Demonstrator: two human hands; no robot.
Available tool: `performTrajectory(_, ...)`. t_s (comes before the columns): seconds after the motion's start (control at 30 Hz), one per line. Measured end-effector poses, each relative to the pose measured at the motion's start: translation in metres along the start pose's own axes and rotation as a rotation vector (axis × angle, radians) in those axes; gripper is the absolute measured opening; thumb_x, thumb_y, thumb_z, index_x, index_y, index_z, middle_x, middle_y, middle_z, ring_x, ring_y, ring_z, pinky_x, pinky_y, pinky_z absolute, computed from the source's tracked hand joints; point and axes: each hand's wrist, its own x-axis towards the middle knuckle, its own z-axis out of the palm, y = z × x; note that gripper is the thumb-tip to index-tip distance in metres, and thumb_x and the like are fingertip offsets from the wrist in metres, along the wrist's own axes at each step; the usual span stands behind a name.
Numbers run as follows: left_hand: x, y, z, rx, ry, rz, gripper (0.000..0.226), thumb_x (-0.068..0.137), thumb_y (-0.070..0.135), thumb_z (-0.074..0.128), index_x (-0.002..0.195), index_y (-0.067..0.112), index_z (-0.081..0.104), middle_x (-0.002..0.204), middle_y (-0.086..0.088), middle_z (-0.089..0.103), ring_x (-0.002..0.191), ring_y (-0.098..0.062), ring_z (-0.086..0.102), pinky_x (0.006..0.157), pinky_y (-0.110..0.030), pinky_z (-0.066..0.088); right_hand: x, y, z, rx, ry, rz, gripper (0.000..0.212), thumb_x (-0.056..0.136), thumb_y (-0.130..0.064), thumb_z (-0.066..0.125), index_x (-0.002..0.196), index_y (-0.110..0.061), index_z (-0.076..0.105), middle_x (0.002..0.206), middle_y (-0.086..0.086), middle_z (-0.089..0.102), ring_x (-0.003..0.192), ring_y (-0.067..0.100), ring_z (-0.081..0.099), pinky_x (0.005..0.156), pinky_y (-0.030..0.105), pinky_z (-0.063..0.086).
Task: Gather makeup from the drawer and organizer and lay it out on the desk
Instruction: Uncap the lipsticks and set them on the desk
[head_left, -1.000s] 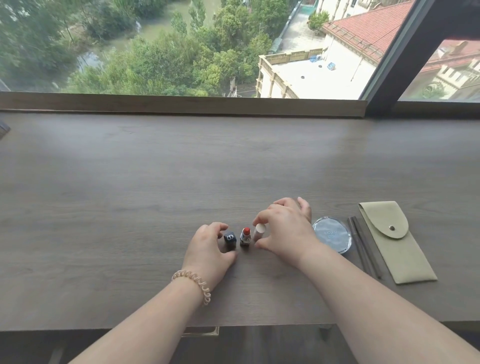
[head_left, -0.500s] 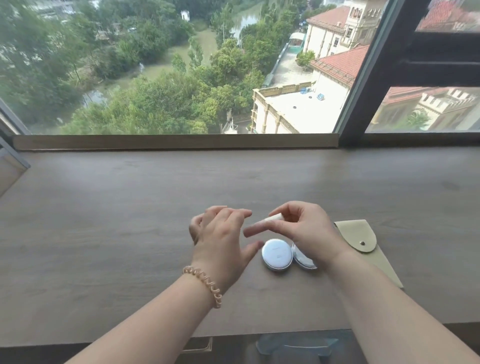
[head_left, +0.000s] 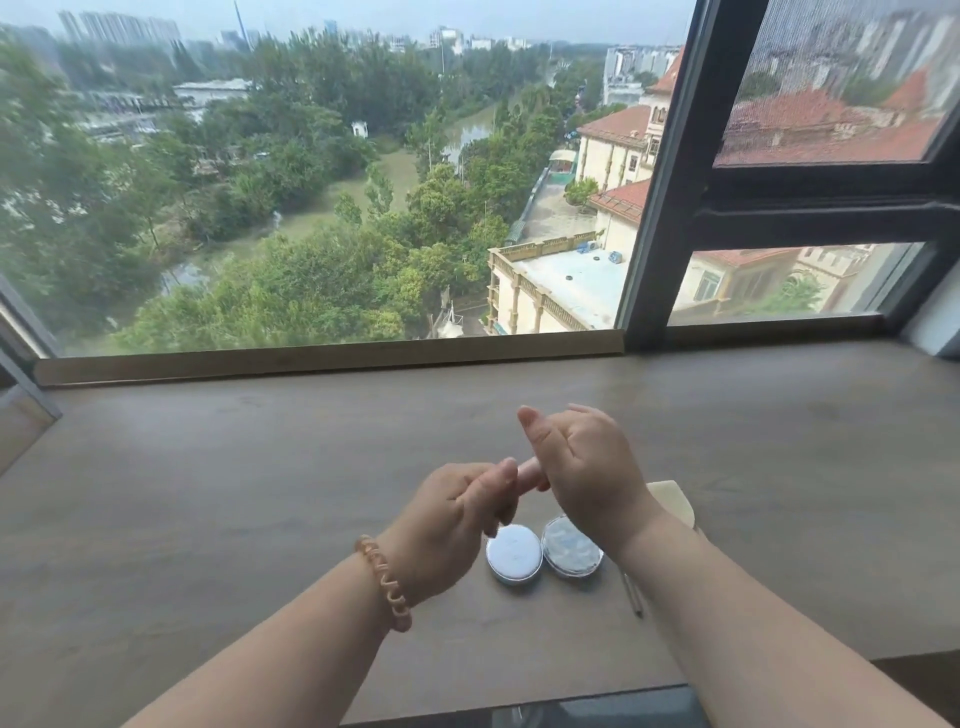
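Two bare forearms, uncovered from the bottom of the frame to the wrists. On the left wrist sits a spiral coil bracelet (head_left: 385, 583) of the telephone-cord hair-tie kind. It is translucent peach-amber plastic, with glossy loops bunched unevenly in a slanted band just behind the left hand (head_left: 447, 525). The visible fingernails on the left hand and the right hand (head_left: 592, 467) are short and rounded with a pale pink look. Whether they are polished cannot be told.
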Motion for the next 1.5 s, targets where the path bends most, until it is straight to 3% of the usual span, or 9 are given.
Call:
performTrajectory(0.1, 0.002, 0.005, -0.005, -0.112, -0.060, -0.049, 0.045, 0.087, 0.052, 0.043, 0.069, 0.021, 0.070, 0.058, 0.009, 0.050, 0.056, -0.007, 0.044, 0.062, -0.022, 0.041, 0.000, 0.005, -0.002, -0.007, 0.114, -0.178, 0.058, 0.090, -0.057, 0.036, 0.044, -0.023, 0.038, 0.042, -0.005, 0.043, 0.053, 0.006, 0.045, 0.088, 0.038, 0.039)
performTrajectory(0.23, 0.008, -0.001, -0.017, 0.087, 0.000, -0.144, 0.055, 0.070, 0.071, 0.049, 0.070, 0.019, 0.068, 0.067, -0.001, 0.061, 0.061, -0.008, 0.048, 0.065, -0.031, 0.044, 0.008, 0.014, -0.011, -0.155, -0.202, -0.056, 0.060, 0.078, -0.081, 0.013, 0.058, -0.035, 0.046, 0.055, -0.012, 0.055, 0.067, -0.003, 0.051, 0.103, 0.039, 0.025)
performTrajectory(0.4, 0.011, -0.011, -0.030, 0.285, 0.027, -0.154, 0.062, 0.064, 0.082, 0.042, 0.074, 0.026, 0.067, 0.061, 0.004, 0.049, 0.060, -0.011, 0.045, 0.065, -0.034, 0.044, 0.006, 0.023, -0.012, 0.008, -0.344, 0.039, 0.025, 0.072, -0.049, 0.071, 0.088, -0.036, 0.058, 0.088, -0.015, 0.064, 0.092, 0.003, 0.057, 0.096, 0.038, 0.042)
performTrajectory(0.57, 0.011, -0.015, -0.031, 0.361, 0.051, -0.179, 0.072, 0.062, 0.086, 0.042, 0.075, 0.018, 0.063, 0.057, 0.007, 0.041, 0.053, -0.007, 0.036, 0.058, -0.025, 0.033, 0.011, 0.025, -0.007, -0.087, -0.462, 0.117, 0.031, 0.088, -0.051, 0.052, 0.081, -0.024, 0.065, 0.077, -0.011, 0.065, 0.077, 0.009, 0.056, 0.084, 0.034, 0.040)
performTrajectory(0.73, 0.007, -0.015, -0.032, 0.426, 0.006, -0.213, 0.049, 0.080, 0.069, 0.045, 0.075, 0.024, 0.062, 0.054, 0.010, 0.041, 0.048, -0.002, 0.040, 0.059, -0.026, 0.030, 0.008, 0.030, -0.005, -0.023, -0.475, 0.137, 0.030, 0.071, -0.051, 0.071, 0.094, -0.038, 0.057, 0.097, -0.014, 0.063, 0.099, 0.012, 0.057, 0.094, 0.035, 0.043)
performTrajectory(0.87, 0.009, -0.019, -0.033, 0.454, -0.001, -0.240, 0.051, 0.074, 0.073, 0.042, 0.077, 0.026, 0.064, 0.055, 0.012, 0.044, 0.061, -0.005, 0.041, 0.062, -0.026, 0.031, 0.008, 0.029, 0.002, -0.240, -0.515, 0.069, 0.029, 0.092, -0.053, 0.043, 0.091, -0.030, 0.061, 0.082, -0.012, 0.063, 0.088, 0.012, 0.054, 0.109, 0.043, 0.024)
performTrajectory(1.03, 0.011, -0.024, -0.032, 0.495, -0.027, -0.267, 0.035, 0.085, 0.061, 0.047, 0.072, 0.031, 0.061, 0.055, 0.012, 0.044, 0.065, -0.008, 0.038, 0.063, -0.028, 0.030, 0.003, 0.029, 0.007, -0.264, -0.432, 0.015, 0.020, 0.078, -0.047, 0.067, 0.091, -0.034, 0.059, 0.091, -0.014, 0.061, 0.100, 0.013, 0.052, 0.111, 0.045, 0.018)
performTrajectory(1.33, 0.014, -0.027, -0.026, 0.498, -0.114, -0.309, 0.038, 0.087, 0.060, 0.046, 0.078, 0.029, 0.064, 0.061, 0.011, 0.051, 0.066, -0.010, 0.045, 0.068, -0.028, 0.034, -0.009, 0.045, 0.017, -0.334, -0.160, -0.206, 0.017, 0.063, -0.045, 0.069, 0.073, -0.032, 0.069, 0.073, -0.012, 0.053, 0.096, 0.017, 0.051, 0.100, 0.039, 0.019)
performTrajectory(1.5, 0.007, -0.029, -0.035, -0.001, 0.014, -0.358, 0.032, 0.097, 0.031, 0.043, 0.087, 0.025, 0.073, 0.072, 0.003, 0.058, 0.060, -0.011, 0.042, 0.063, -0.021, 0.042, -0.016, 0.069, 0.012, -0.393, 0.080, -0.155, 0.019, 0.062, -0.025, 0.078, 0.068, -0.025, 0.060, 0.071, -0.011, 0.049, 0.091, 0.012, 0.043, 0.092, 0.037, 0.025)
